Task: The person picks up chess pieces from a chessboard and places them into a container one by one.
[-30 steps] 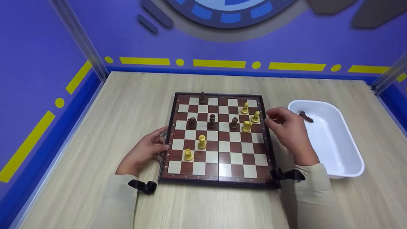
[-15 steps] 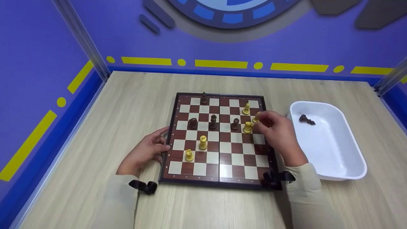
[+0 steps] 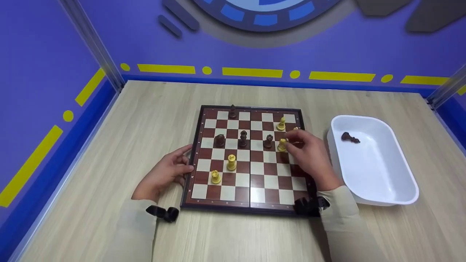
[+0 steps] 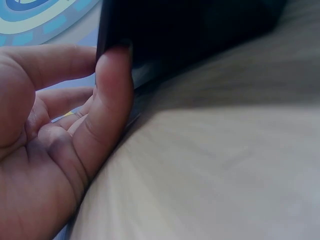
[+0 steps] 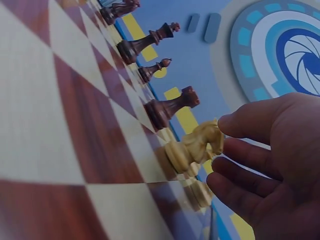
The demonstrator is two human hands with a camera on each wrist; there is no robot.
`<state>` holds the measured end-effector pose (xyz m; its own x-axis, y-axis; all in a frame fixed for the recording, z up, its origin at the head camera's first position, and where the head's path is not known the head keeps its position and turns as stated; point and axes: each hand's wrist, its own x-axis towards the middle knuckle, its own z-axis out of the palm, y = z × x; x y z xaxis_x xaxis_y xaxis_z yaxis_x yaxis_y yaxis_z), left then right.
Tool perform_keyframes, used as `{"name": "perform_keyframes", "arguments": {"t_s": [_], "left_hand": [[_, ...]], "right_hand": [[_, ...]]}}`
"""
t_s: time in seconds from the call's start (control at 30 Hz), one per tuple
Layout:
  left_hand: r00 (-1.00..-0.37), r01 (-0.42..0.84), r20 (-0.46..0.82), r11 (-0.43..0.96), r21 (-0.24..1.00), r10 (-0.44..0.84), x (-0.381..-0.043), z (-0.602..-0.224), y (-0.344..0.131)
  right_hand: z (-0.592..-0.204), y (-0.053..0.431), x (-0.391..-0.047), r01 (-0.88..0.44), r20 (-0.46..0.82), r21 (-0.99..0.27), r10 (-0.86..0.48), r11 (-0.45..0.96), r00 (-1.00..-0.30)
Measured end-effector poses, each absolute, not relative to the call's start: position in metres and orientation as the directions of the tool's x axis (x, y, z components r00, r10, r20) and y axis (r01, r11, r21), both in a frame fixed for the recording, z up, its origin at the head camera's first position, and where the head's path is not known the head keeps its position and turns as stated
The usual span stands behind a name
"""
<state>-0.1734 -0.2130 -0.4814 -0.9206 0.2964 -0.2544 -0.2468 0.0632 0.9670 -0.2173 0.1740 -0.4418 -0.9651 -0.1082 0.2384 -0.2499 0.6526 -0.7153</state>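
Observation:
My left hand (image 3: 165, 171) grips the left edge of the chessboard (image 3: 251, 210); in the left wrist view, fingertips (image 4: 114, 67) meet the dark board edge (image 4: 190, 30). At the board's right side, my right hand (image 3: 307, 154) has thumb and fingertips at the head of a yellow knight (image 3: 281, 145), pinching it. The right wrist view shows this knight (image 5: 197, 144) standing on its square or close over it. Beside it stands a dark rook (image 3: 268, 141). A yellow piece (image 3: 296, 128) is mostly hidden behind the right hand.
A yellow bishop (image 3: 281, 123) stands farther back. Dark pieces include a king (image 3: 243, 139), a knight (image 3: 219, 140) and a small piece (image 3: 233, 112). Nearer are two yellow pieces, one a rook (image 3: 216, 177). Right of the board, a white tray (image 3: 409, 174) holds a fallen dark piece (image 3: 350, 137).
My right hand has moved left from beside the board's right edge, past the yellow piece there, to the yellow knight. The left hand has stayed at the board's edge.

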Motion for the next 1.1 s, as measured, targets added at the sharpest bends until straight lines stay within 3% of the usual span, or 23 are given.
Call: {"name": "perform_keyframes", "arguments": {"t_s": [0.8, 1.1], "left_hand": [[-0.922, -0.264, -0.271, 0.062, 0.963, 0.277, -0.1719, -0.4808, -0.2121], [-0.923, -0.263, -0.269, 0.060, 0.963, 0.274, -0.1719, -0.4795, -0.2102]], "right_hand": [[-0.4507, 0.1687, -0.2191, -0.200, 0.186, -0.725, -0.092, 0.659, -0.978], [-0.4446, 0.1698, -0.2178, -0.222, 0.223, -0.751, -0.078, 0.622, -0.972]]}}
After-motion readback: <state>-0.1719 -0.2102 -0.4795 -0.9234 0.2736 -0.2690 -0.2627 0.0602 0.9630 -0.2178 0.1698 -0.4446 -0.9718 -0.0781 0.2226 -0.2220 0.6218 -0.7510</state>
